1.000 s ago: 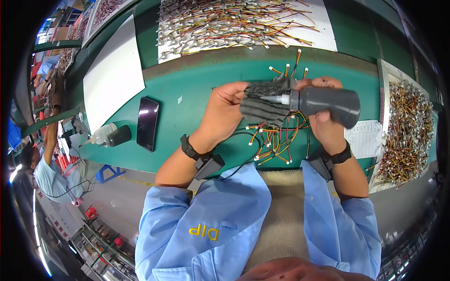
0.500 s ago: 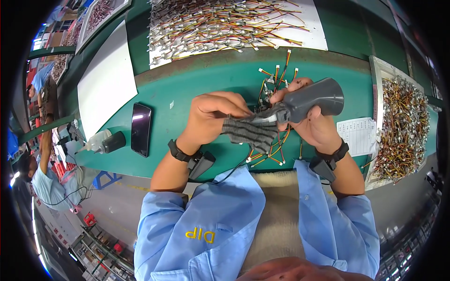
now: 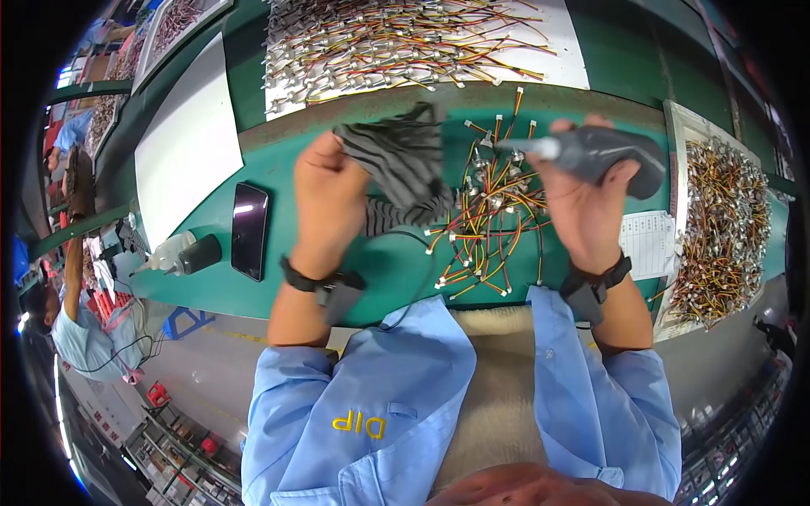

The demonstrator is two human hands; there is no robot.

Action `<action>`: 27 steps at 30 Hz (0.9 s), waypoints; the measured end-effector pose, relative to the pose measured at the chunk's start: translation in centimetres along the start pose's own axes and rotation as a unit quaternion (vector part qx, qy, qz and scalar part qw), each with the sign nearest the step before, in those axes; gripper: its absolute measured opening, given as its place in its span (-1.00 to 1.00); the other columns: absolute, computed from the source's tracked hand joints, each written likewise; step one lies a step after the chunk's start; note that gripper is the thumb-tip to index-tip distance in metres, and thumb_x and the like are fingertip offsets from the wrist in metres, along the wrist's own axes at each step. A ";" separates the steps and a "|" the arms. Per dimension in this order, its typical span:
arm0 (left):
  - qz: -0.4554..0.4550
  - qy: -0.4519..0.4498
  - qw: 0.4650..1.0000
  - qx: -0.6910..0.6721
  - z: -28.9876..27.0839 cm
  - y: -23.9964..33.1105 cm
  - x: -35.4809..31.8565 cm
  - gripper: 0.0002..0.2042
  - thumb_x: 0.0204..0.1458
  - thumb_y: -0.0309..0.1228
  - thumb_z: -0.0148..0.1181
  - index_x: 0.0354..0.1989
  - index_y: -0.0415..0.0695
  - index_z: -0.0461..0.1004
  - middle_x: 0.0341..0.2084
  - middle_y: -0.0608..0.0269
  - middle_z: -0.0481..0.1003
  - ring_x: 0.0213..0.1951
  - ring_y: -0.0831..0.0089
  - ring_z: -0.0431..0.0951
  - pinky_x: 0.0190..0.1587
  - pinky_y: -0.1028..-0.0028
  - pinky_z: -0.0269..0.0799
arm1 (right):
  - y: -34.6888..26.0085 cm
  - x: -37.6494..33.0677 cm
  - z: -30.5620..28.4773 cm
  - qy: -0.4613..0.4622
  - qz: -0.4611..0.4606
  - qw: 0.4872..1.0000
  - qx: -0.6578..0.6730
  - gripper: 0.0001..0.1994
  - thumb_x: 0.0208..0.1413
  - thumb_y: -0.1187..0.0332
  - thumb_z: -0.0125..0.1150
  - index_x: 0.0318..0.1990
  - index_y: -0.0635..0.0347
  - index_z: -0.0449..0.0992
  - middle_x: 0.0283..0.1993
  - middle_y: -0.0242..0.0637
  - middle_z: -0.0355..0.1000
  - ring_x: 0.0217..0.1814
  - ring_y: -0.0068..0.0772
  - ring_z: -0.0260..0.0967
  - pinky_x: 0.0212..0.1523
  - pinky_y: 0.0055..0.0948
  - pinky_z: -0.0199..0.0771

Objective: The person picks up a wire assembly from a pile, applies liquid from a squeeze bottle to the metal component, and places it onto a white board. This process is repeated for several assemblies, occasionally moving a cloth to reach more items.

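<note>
My left hand (image 3: 327, 181) pinches a grey-and-black striped cloth (image 3: 396, 160) by its upper left part, and the cloth hangs above the green bench. My right hand (image 3: 586, 190) is wrapped round a dark grey squeeze bottle (image 3: 620, 156), which lies nearly level with its pale nozzle (image 3: 540, 148) toward the left. Between the two hands, a loose pile of wired metal components (image 3: 498, 198) with red, yellow and black leads and white connectors rests on the bench. The nozzle tip hovers over the far side of that pile.
A white sheet with rows of wired components (image 3: 405, 46) lies at the far side. On the right stands a tray (image 3: 666, 316) heaped with similar parts, beside a printed paper (image 3: 645, 244). To the left are a phone (image 3: 251, 232), two squeeze bottles (image 3: 198, 255) and white card (image 3: 190, 143).
The cloth has come off the bottle's nozzle and moved left with my left hand. My right hand has shifted right with the bottle, baring the nozzle and the pile.
</note>
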State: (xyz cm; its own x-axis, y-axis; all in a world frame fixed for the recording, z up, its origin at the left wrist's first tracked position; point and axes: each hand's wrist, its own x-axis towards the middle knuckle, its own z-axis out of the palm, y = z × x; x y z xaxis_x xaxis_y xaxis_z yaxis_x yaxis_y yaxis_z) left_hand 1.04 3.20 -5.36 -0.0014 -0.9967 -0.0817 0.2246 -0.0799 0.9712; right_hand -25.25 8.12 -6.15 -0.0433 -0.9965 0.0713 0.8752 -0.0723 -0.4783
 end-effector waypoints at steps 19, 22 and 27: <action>0.057 -0.289 0.774 0.561 9.3 3.6 2.6 -0.82 -0.10 -0.36 0.32 -0.48 -0.20 0.49 -0.47 0.11 0.51 -0.42 0.13 0.50 -0.34 0.32 0.44 | -2.8 1.5 -2.6 0.040 0.020 0.996 0.079 -0.46 0.19 -0.06 0.06 0.11 0.20 0.30 0.08 -0.09 0.36 -0.26 -0.44 0.39 0.14 -0.24 0.40; 0.182 -0.292 0.795 0.499 9.5 -0.5 3.0 -0.81 -0.07 -0.32 0.28 -0.35 -0.17 0.54 -0.40 0.07 0.51 -0.36 0.10 0.51 -0.31 0.27 0.42 | -3.4 1.2 -1.8 0.071 0.011 0.996 0.047 -0.49 0.19 -0.07 0.05 0.06 0.20 0.35 0.04 -0.10 0.41 -0.08 -0.25 0.44 0.13 -0.19 0.42; 0.079 -0.310 0.812 0.488 9.8 -0.4 2.4 -0.80 -0.03 -0.48 0.23 -0.21 -0.25 0.54 -0.39 0.06 0.51 -0.36 0.25 0.53 -0.28 0.39 0.43 | -1.6 1.9 -2.7 0.035 0.048 0.992 0.107 -0.54 0.25 -0.06 -0.08 0.00 0.14 0.39 -0.01 -0.15 0.47 0.01 -0.20 0.45 0.07 -0.13 0.46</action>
State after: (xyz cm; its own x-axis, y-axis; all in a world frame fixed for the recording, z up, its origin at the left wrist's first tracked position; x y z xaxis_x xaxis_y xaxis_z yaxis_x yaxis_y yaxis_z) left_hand -8.62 0.71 -3.71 -0.6055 -0.7890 -0.1038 -0.6093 0.3758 0.6982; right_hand -28.07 6.25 -7.62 0.0178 -0.9994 -0.0307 0.9591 0.0257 -0.2820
